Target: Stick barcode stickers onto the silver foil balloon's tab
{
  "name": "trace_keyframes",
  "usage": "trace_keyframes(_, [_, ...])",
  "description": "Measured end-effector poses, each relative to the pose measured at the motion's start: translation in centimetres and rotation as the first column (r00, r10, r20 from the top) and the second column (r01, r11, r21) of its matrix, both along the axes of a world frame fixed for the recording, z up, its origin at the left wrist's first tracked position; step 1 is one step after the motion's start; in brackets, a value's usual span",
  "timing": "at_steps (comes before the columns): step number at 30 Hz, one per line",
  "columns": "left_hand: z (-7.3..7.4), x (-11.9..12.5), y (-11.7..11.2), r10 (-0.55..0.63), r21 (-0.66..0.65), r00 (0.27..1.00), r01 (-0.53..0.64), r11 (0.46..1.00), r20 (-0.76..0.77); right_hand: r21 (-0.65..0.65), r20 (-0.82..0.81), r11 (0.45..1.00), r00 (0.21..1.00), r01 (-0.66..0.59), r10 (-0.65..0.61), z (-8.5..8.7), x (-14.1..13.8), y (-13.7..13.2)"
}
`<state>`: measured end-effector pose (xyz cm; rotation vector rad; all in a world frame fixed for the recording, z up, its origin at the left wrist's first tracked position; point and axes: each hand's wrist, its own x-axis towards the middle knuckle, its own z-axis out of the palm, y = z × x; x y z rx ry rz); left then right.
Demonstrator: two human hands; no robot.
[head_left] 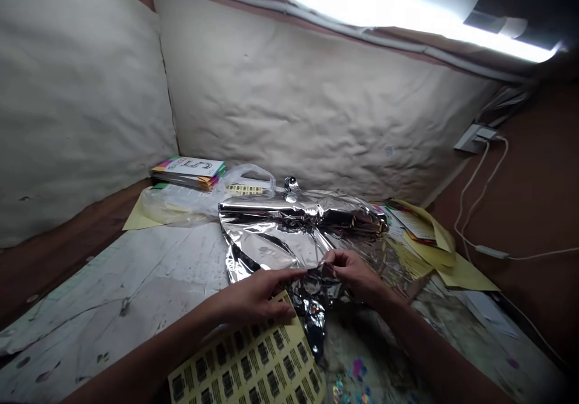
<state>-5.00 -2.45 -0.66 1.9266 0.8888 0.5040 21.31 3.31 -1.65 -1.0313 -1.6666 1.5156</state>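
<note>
Head view: silver foil (271, 241) on table (158, 271), right hand (357, 276) pinching its near side. Left hand (256, 295) over barcode sheet (248, 362), grip cannot be told; sheet hides some table. Plastic bag (174, 204), booklets (187, 167) behind-left; yellow paper (468, 274) right.

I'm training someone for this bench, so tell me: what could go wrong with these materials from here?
The wrinkled silver foil might tear or crease further where the right hand seems to pinch it. The label sheet by the left hand could slip or bend. Shiny coloured bits on the table might cling to the foil.
</note>
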Motion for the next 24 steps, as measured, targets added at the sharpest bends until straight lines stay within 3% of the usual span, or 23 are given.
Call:
trace_keyframes(8, [-0.6,0.9,-0.5,-0.01,0.046,1.0,0.01,0.999,0.007,-0.033,0.095,0.999,0.995,-0.02,0.023,0.2,-1.6,0.0])
trace_keyframes(13, [-1.5,1.2,-0.4,-0.031,0.076,0.998,0.035,0.996,-0.058,-0.144,0.167,0.988,0.984,-0.046,0.07,0.4,-1.0,0.2])
trace_keyframes(18, [-1.4,1.6,-0.7,-0.068,0.052,0.992,0.074,0.996,-0.105,-0.216,0.22,0.967,0.958,-0.134,0.182,0.3,0.2,0.6])
trace_keyframes(21, [-1.0,1.8,-1.0,-0.073,-0.027,0.99,0.07,0.997,-0.124,-0.122,0.273,0.982,0.946,-0.147,0.176,1.0,0.3,1.3])
trace_keyframes(24, [-0.7,1.7,-1.4,-0.122,-0.075,0.984,0.113,0.991,-0.128,0.107,0.409,0.986,0.91,-0.124,0.07,2.9,-0.2,3.4])
